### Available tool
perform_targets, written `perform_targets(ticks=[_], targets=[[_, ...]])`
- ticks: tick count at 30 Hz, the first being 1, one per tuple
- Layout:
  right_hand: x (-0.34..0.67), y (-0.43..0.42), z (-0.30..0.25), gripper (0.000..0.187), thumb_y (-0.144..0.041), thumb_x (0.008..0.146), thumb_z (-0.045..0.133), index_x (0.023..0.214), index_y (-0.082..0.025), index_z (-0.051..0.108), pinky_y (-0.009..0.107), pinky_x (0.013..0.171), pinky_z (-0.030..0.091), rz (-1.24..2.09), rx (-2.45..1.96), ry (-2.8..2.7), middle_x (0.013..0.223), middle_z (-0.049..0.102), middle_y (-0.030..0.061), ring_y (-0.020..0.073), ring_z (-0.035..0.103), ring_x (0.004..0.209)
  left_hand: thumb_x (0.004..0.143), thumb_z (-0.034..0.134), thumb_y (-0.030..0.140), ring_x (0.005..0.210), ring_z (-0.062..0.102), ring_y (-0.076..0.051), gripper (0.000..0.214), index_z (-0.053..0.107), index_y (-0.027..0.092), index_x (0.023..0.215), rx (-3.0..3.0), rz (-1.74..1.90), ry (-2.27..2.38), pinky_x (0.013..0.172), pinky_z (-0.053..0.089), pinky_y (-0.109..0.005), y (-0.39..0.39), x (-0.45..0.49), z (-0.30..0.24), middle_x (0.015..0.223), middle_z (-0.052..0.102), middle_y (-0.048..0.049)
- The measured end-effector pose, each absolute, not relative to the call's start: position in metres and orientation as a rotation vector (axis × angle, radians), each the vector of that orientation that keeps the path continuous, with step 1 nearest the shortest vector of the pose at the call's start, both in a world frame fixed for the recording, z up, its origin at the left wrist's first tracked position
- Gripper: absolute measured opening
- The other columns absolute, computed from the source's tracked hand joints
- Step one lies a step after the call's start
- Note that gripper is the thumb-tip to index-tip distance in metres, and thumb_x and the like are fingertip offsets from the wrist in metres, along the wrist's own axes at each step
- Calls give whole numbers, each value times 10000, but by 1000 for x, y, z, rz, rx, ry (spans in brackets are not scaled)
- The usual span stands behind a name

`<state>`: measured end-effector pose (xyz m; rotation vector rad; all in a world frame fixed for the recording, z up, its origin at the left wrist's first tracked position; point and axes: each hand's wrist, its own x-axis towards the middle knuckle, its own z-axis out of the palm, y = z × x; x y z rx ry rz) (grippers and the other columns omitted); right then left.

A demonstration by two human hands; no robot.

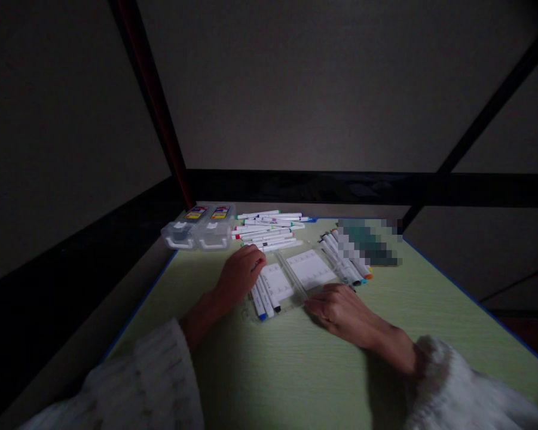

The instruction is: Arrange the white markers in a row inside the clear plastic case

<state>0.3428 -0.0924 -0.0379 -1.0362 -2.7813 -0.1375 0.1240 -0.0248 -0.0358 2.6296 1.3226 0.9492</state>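
An open clear plastic case (298, 283) lies on the table between my hands, with a white card insert in each half. Three white markers (265, 294) lie side by side in its left half, one with a blue end and one with a black end near me. My left hand (241, 272) is closed at the far ends of these markers, its fingertips partly hidden. On the near right edge of the case rests my right hand (341, 312), fingers curled and pressed together at the rim. What lies beneath its fingers is hidden.
Many loose white markers (271, 230) lie beyond the case. More markers (343, 257) are bunched to its right, beside a pixelated dark green object (370, 242). Two clear boxes with handles (215, 230) stand at the table's far left. A wall rises behind the green table (278, 370).
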Motion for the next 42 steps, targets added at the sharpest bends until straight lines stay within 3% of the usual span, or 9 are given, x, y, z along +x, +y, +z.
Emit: perform_targets(ticks=[4,9,13,28,42], targets=[[342,-92,-37,264,-99,829,391,616,-148,540,295,504,194,-146,-1029,-2798,574,571,34,110,428,498,799,443,148,792,528,-155,136,555,153,721,2574,955,1389,753,439,-297,-14,115,-40,792,578,-30],[343,-91,-42,301,-112,845,364,597,-148,530,304,503,191,-172,-1019,-2777,558,558,31,109,424,489,820,434,202,1036,509,-188,235,567,113,993,2550,821,1480,934,384,-344,-6,110,-50,1079,588,-94],[343,-91,-43,301,-116,846,365,597,-148,530,304,506,190,-154,-1001,-2763,553,547,26,102,412,484,841,411,253,1086,494,-193,320,531,99,1095,2567,701,1493,958,369,-346,-4,110,-54,1155,564,-111],[342,-91,-41,295,-137,854,371,613,-146,542,291,510,191,-147,-1018,-2758,562,569,31,99,425,481,819,426,209,872,526,-170,212,588,131,932,2572,771,1421,821,435,-327,-3,107,-54,923,537,-67],[341,-91,-40,295,-130,842,365,601,-148,534,298,506,182,-156,-1017,-2759,547,543,19,97,395,473,792,463,211,949,538,-203,200,591,137,928,2514,747,1594,887,410,-353,-2,106,-55,971,607,-81]])
